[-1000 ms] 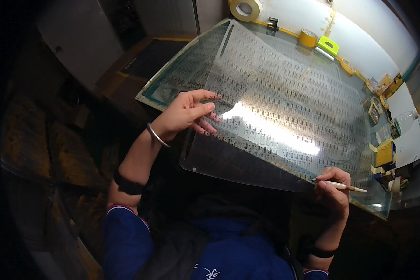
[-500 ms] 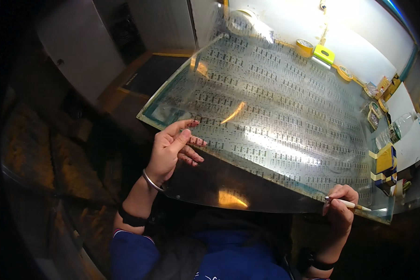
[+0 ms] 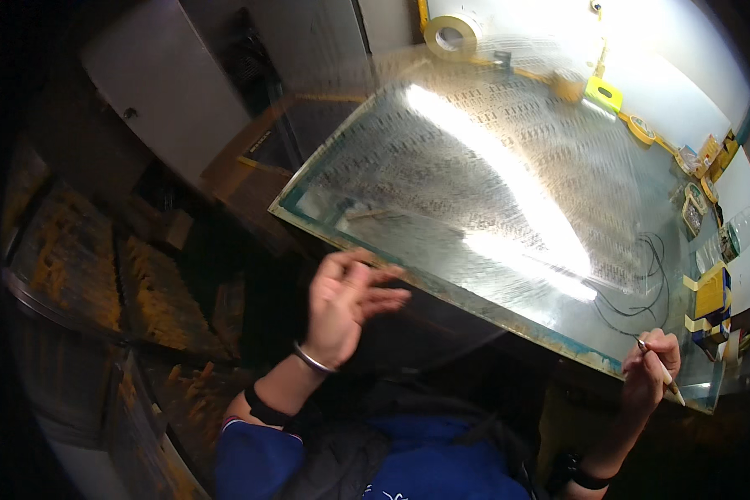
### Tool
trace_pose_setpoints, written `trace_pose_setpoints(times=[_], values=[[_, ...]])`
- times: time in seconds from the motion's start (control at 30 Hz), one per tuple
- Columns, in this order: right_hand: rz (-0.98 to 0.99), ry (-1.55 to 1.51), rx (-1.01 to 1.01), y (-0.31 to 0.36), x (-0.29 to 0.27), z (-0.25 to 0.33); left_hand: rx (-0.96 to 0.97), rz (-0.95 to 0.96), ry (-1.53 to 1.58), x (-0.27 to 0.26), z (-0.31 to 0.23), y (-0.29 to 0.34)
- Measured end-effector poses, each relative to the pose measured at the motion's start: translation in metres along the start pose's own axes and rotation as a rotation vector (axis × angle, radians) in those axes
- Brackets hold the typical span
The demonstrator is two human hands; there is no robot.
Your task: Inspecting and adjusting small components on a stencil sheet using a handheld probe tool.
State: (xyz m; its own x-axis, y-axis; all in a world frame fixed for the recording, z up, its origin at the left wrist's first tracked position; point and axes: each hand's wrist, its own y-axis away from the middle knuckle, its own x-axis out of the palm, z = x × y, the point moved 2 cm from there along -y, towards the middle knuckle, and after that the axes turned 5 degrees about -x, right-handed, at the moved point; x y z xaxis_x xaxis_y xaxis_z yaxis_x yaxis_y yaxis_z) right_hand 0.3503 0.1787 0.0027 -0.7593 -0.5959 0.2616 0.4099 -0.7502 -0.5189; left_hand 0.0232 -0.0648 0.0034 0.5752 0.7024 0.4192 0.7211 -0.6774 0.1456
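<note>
A large clear film sheet [image 3: 492, 142], printed with rows of small dark marks and smeared by motion, lies over the far part of a tilted glass-topped table [image 3: 492, 308]. My left hand [image 3: 347, 304] hovers at the table's near left edge, fingers spread, holding nothing; its fingertips are blurred. Beyond the near right corner, my right hand [image 3: 648, 375] is closed around a slim pen-like tool [image 3: 666, 375], white with a brown lower end. What kind of tool it is I cannot tell. Strong bands of light reflect off the film and glass.
A wide tape roll [image 3: 452, 37], a yellow-green block [image 3: 604, 95] and a yellow tape roll [image 3: 642, 129] line the far edge. Rightward are a clear plastic bottle [image 3: 729, 237] and a yellow-and-blue box [image 3: 711, 304]. A thin dark cord [image 3: 665, 275] loops at the glass's right.
The film has shifted away from me, baring the near strip of glass and the cord. My left hand has left the film and opened wider. The tool now tilts more steeply in my right hand.
</note>
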Motion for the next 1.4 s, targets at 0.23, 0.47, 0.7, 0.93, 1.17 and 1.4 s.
trace_pose_setpoints(times=[0.23, 0.47, 0.7, 0.93, 1.17, 1.4], values=[[0.007, 0.188, 0.133, -0.003, 0.066, 0.009, -0.445, 0.504, -0.136, 0.072, 0.051, 0.005], [0.022, 0.327, 0.359, -0.003, 0.072, -0.016, -0.642, 0.898, -0.457, 0.090, 0.058, 0.012], [-0.044, 0.419, 0.388, -0.017, 0.032, -0.007, 0.726, 0.541, -0.933, 0.054, -0.009, -0.021], [-0.251, 0.508, 0.137, -0.021, 0.026, 0.014, 0.858, 0.458, -1.338, 0.041, 0.003, -0.044], [0.119, 0.340, 0.447, -0.021, 0.109, -0.021, 0.946, 0.478, -1.342, 0.076, 0.025, -0.030], [0.268, 0.473, 0.364, -0.024, 0.101, -0.051, 0.929, 0.535, -1.304, 0.072, 0.023, -0.036]])
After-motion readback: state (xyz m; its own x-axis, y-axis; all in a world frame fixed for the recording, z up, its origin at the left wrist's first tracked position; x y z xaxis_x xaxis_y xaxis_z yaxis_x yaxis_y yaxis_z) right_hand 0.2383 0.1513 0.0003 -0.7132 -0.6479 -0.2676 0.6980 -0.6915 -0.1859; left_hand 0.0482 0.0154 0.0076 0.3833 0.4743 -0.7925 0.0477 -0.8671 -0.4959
